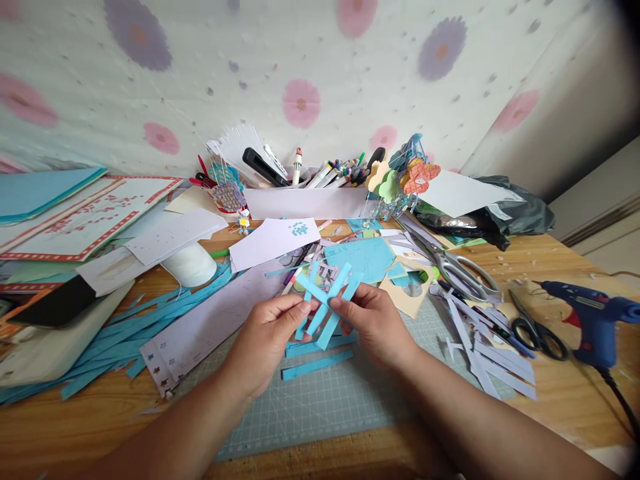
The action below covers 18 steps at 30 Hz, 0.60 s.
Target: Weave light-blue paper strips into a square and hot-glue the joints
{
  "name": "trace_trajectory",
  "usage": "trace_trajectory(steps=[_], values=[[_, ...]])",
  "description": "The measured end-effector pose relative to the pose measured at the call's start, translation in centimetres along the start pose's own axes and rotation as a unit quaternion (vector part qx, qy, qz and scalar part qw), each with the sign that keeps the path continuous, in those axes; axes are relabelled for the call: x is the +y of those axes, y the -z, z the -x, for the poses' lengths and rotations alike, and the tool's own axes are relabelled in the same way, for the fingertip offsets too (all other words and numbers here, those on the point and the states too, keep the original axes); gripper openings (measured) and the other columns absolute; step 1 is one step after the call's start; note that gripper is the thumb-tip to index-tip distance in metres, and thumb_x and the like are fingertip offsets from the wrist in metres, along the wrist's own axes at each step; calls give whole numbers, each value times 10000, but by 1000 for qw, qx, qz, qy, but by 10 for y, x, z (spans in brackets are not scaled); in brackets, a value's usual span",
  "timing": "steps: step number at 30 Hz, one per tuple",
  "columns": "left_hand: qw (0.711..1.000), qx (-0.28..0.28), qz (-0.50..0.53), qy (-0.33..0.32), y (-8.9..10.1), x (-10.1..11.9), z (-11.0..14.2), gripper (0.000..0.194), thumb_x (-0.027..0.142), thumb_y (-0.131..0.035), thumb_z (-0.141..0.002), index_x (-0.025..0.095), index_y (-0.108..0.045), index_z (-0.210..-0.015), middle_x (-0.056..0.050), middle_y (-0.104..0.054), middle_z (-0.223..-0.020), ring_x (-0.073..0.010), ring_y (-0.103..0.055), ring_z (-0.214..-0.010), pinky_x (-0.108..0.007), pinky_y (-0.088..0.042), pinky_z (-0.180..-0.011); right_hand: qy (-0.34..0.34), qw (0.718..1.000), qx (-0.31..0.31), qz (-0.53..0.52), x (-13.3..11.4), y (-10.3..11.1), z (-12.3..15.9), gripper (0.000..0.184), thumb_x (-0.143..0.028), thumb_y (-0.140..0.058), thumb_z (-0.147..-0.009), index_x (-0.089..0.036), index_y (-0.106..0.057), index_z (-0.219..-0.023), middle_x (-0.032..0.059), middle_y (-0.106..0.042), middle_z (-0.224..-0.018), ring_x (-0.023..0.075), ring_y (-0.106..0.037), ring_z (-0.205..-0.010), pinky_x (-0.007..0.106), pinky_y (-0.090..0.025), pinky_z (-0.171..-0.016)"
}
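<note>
Between my two hands is a small lattice of crossed light-blue paper strips (320, 298), held up over the cutting mat (280, 417). My left hand (273, 333) pinches its left side between thumb and fingers. On the right side, the thumb of my right hand (375, 323) presses on the strips where they cross, with the fingers behind and partly hidden. Just below the lattice, a few loose blue paper strips (317, 365) lie on the mat.
Many blue strips (165, 327) and a long white paper piece (215, 327) lie left. To the right are large scissors (463, 270), black-handled scissors (540, 337), white paper scraps (500, 367) and a blue glue gun (593, 313). A white box (307, 203) of pens stands behind.
</note>
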<state>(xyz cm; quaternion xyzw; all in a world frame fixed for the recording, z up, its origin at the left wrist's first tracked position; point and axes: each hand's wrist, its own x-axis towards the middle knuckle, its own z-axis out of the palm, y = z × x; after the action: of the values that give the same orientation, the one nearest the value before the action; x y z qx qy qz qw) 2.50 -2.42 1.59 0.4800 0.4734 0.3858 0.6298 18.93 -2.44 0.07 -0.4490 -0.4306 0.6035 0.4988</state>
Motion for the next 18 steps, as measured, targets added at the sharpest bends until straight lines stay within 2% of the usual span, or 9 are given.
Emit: trace_trajectory(steps=[3, 5, 7, 12, 18], values=[[999, 42, 2, -14, 2, -3, -2, 272, 420, -653, -772, 174, -725, -863, -50, -661, -855, -193, -568, -815, -263, -478, -649, 2, 998, 45, -33, -2, 2, -3, 249, -364, -742, -668, -147, -624, -696, -37, -534, -562, 73, -425, -468, 200, -364, -436], [999, 47, -7, -20, 4, -4, -3, 272, 418, -658, -769, 178, -730, -874, -50, -665, -856, -193, -566, -820, -263, -471, -660, 3, 997, 63, -50, -3, 3, -4, 256, -362, -751, -654, -146, -617, -685, -40, -522, -554, 71, -417, -463, 201, -361, -434], [999, 39, -19, -19, 5, -5, -3, 264, 421, -663, -765, 178, -730, -844, -38, -664, -809, -180, -562, -774, -257, -455, -657, 1, 997, 61, -52, -3, 4, -5, 255, -362, -752, -653, -148, -616, -686, -40, -517, -554, 71, -411, -462, 202, -359, -433], [997, 2, -70, -32, 4, -3, -1, 317, 435, -637, -786, 154, -677, -643, 3, -592, -601, -132, -503, -621, -229, -395, -602, 2, 1000, 10, -21, -1, 3, -3, 223, -350, -728, -686, -149, -632, -706, -29, -540, -570, 73, -422, -472, 198, -368, -440], [996, 52, -52, -44, 3, -1, -2, 253, 410, -647, -773, 170, -724, -785, -14, -665, -685, -151, -561, -663, -225, -424, -591, 1, 995, 58, -79, -3, 4, -4, 231, -337, -749, -659, -150, -615, -679, -41, -520, -562, 65, -414, -458, 195, -370, -434]])
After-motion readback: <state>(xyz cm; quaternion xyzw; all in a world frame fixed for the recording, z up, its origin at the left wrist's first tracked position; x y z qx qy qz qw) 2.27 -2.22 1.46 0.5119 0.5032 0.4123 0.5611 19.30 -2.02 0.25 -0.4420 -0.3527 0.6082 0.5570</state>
